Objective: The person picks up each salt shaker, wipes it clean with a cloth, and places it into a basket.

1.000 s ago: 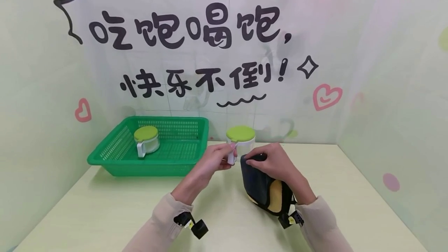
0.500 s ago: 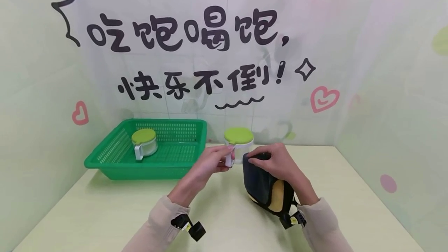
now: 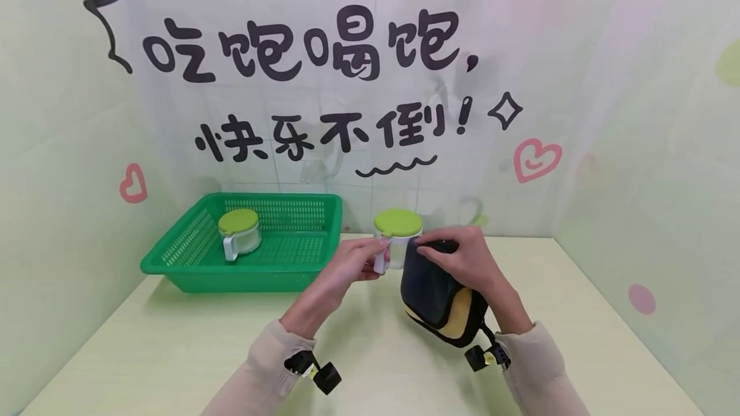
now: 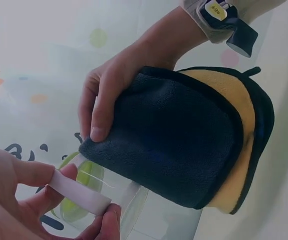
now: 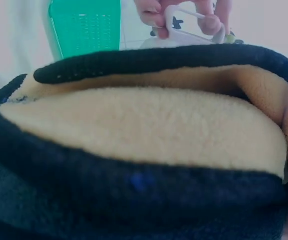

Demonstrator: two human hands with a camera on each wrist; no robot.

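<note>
A clear jar with a lime-green lid and a white handle is held up near the back of the table. My left hand grips its handle between thumb and fingers. With my right hand I pinch the upper edge of a folded cleaning cloth, navy on one face and yellow on the other, with dark edging. The cloth hangs beside the jar, covering part of its right side. In the right wrist view the yellow inner face of the cloth fills most of the picture, its layers parted.
On the left stands a green plastic basket with slotted walls. Inside it sits a second lidded jar with a white handle. The pale table ends at a printed back wall, with side walls left and right.
My right hand and the cloth have shifted slightly up and to the right. The left hand stays on the jar's handle, almost still.
</note>
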